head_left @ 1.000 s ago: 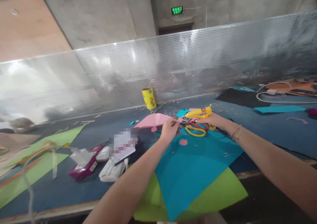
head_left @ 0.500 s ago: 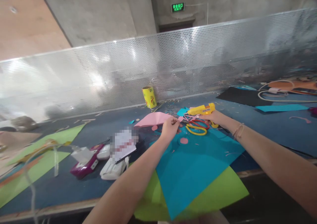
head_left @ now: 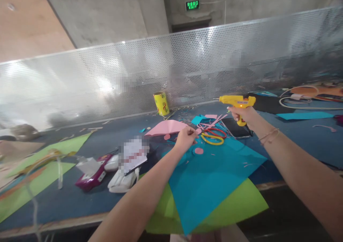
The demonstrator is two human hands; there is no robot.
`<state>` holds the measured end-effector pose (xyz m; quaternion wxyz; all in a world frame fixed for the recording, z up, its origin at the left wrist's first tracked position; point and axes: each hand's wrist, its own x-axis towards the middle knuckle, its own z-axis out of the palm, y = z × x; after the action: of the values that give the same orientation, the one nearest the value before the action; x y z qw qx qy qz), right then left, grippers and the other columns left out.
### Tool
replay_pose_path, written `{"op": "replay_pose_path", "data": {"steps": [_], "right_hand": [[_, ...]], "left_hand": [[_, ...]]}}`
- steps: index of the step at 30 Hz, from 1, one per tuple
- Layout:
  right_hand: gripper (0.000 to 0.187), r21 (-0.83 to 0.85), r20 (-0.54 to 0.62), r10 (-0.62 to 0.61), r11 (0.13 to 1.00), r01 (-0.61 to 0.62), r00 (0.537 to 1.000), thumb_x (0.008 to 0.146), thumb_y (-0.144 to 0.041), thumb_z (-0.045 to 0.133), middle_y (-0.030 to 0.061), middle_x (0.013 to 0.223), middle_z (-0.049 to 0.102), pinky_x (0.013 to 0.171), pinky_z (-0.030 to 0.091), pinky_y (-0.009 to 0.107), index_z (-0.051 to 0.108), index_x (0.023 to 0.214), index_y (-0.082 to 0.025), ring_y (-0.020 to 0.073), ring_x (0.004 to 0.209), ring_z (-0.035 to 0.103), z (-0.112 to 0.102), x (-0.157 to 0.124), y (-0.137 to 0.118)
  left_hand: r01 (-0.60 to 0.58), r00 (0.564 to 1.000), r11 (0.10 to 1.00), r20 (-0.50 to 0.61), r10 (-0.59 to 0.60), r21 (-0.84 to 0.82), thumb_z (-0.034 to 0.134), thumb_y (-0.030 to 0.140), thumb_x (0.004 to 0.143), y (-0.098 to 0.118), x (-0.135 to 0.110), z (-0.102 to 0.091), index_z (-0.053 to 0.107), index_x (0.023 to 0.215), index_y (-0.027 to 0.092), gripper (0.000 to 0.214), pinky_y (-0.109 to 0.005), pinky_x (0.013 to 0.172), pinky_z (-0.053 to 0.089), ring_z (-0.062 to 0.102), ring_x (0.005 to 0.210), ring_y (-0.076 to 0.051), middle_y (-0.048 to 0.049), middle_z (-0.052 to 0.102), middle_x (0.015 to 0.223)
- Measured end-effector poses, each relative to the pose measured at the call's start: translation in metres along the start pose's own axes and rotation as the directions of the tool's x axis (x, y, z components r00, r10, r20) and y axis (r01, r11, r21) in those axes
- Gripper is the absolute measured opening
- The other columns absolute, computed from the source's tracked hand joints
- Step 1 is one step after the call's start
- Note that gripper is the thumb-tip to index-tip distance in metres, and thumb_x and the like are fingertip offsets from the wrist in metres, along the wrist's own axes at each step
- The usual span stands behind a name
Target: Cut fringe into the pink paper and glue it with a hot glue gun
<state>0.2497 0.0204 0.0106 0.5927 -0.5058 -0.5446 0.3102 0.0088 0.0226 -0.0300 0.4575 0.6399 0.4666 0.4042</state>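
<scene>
My right hand [head_left: 242,114] is wrapped round the handle of a yellow hot glue gun [head_left: 235,101], lifted above the table with its nozzle pointing left. My left hand [head_left: 187,138] is closed in a pinch, with a small pink paper circle [head_left: 198,131] at its fingertips. Just right of that hand lie scissors [head_left: 213,139] with one yellow and one red handle loop. Another pink circle [head_left: 198,151] rests on the large blue paper sheet [head_left: 209,181]. Behind the left hand is a folded pink paper [head_left: 166,128].
Green paper [head_left: 230,210] sticks out under the blue sheet past the table edge. A phone [head_left: 237,128] lies below the glue gun. Further left are a purple power strip [head_left: 93,174] and a white plug adapter [head_left: 123,182]. A yellow roll [head_left: 161,104] stands by the perforated metal screen [head_left: 112,81].
My right hand has raised the glue gun and carried it to the right, away from my left hand, uncovering the phone and pink strips. My left hand stays nearly in place.
</scene>
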Motion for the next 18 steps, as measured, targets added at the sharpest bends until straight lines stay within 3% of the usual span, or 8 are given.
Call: {"op": "replay_pose_path", "data": {"steps": [5, 11, 15, 18], "right_hand": [[0.024, 0.074, 0.036, 0.009, 0.997, -0.012, 0.999, 0.066, -0.034, 0.068, -0.0075, 0.043, 0.035, 0.036, 0.029, 0.021, 0.047, 0.064, -0.021, 0.0058, 0.037, 0.033, -0.005, 0.002, -0.001], [0.012, 0.026, 0.065, 0.161, 0.986, -0.163, 0.985, 0.069, -0.023, 0.067, 0.0007, 0.058, 0.056, 0.04, 0.039, 0.018, 0.056, 0.066, -0.017, 0.0064, 0.045, 0.046, -0.005, 0.008, 0.008], [0.011, 0.101, 0.055, 0.339, 0.934, -0.343, 0.939, 0.069, -0.02, 0.066, 0.0, 0.061, 0.057, 0.045, 0.047, 0.021, 0.056, 0.073, -0.018, 0.007, 0.046, 0.047, -0.004, 0.012, 0.017], [0.011, 0.046, 0.106, 0.442, 0.892, -0.449, 0.891, 0.07, -0.02, 0.066, 0.0007, 0.06, 0.057, 0.04, 0.045, 0.02, 0.056, 0.074, -0.017, 0.0069, 0.044, 0.047, -0.001, 0.013, 0.024]], "left_hand": [[-0.012, 1.0, 1.0, 0.004, 0.012, 0.019, 0.059, 0.02, 0.072, 0.001, -0.001, -0.001, 0.051, 0.066, 0.014, 0.011, -0.017, 0.043, 0.043, 0.05, 0.039, -0.005, 0.0024, 0.058, 0.055], [-0.021, 1.0, 0.993, 0.01, 0.02, 0.118, 0.058, 0.018, 0.071, -0.001, 0.0, 0.0, 0.052, 0.065, 0.015, 0.009, -0.017, 0.045, 0.043, 0.052, 0.042, -0.006, 0.001, 0.06, 0.058], [-0.032, 0.999, 0.992, 0.017, 0.03, 0.126, 0.055, 0.018, 0.073, 0.001, -0.001, 0.0, 0.05, 0.065, 0.016, 0.01, -0.017, 0.044, 0.043, 0.052, 0.041, -0.006, 0.0016, 0.059, 0.057], [-0.032, 0.999, 0.99, 0.016, 0.03, 0.139, 0.054, 0.019, 0.074, 0.002, -0.001, 0.001, 0.05, 0.064, 0.016, 0.012, -0.017, 0.044, 0.042, 0.052, 0.041, -0.006, 0.0014, 0.059, 0.056]]}}
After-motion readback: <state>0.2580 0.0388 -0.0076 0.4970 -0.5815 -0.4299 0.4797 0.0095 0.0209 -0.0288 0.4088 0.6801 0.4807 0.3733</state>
